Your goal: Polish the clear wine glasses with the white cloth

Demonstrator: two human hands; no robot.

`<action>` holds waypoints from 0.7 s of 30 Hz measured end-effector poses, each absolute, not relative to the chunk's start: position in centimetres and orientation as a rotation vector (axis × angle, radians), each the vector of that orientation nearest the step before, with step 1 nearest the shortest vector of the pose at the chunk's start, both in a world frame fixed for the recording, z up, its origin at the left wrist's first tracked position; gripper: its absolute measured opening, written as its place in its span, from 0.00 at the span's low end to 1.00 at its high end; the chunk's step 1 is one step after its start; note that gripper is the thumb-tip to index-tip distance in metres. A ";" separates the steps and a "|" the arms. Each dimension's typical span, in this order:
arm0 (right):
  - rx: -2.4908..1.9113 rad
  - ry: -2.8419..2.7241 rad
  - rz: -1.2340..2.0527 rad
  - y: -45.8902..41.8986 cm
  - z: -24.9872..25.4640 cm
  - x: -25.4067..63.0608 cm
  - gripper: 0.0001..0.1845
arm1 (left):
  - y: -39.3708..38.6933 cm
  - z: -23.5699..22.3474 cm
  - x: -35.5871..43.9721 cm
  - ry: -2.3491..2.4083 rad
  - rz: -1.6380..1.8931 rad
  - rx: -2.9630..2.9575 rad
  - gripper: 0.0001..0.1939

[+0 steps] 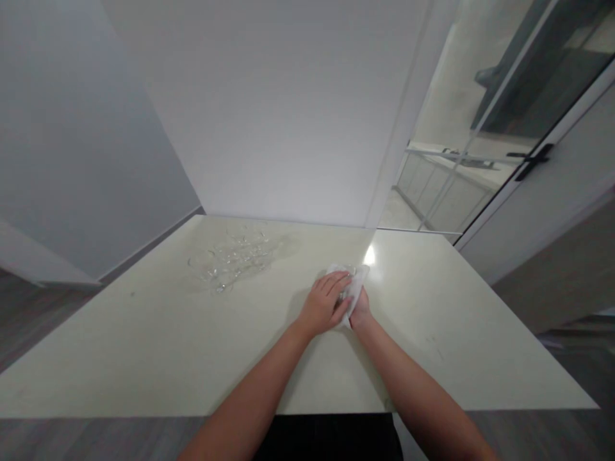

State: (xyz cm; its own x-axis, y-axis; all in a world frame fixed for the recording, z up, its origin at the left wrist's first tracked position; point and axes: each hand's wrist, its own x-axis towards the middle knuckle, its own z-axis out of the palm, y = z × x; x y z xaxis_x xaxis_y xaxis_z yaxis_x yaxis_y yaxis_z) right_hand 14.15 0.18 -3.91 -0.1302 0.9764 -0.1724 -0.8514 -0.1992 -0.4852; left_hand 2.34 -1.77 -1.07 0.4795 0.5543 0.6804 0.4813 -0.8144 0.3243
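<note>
My left hand (326, 303) and my right hand (360, 312) meet near the middle of a pale table (144, 358). Between them is a white cloth (354, 285), which seems wrapped around a small clear glass that is mostly hidden. The left hand's fingers curl over the cloth from the left. My right hand sits under the cloth, with its fingers hidden. Several clear glasses (230, 256) stand together on the table to the far left of the hands.
A white wall rises just behind the table's far edge. A glass door with a black handle (531, 163) stands at the right. Dark wood floor (567, 294) shows on both sides of the table.
</note>
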 end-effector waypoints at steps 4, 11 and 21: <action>-0.535 -0.256 1.697 0.2 -2.6 14.2 0.19 | -1.5 -1.4 2.4 1.177 1.202 2.551 0.25; -0.463 -0.367 1.755 -0.9 -2.0 13.7 0.25 | -1.2 -1.2 2.0 1.232 1.291 2.430 0.24; -0.625 -0.414 1.653 -0.5 -1.9 13.8 0.26 | -0.7 -1.7 2.1 1.066 1.214 1.887 0.24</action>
State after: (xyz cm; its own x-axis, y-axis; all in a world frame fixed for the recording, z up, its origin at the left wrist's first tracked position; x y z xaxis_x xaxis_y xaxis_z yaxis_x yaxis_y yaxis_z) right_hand 13.83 -0.53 -1.91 -0.0947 0.9812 -0.1680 -0.7862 -0.1772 -0.5920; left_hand 2.10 -0.72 -1.67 0.2421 0.8826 0.4030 0.2853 -0.4617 0.8399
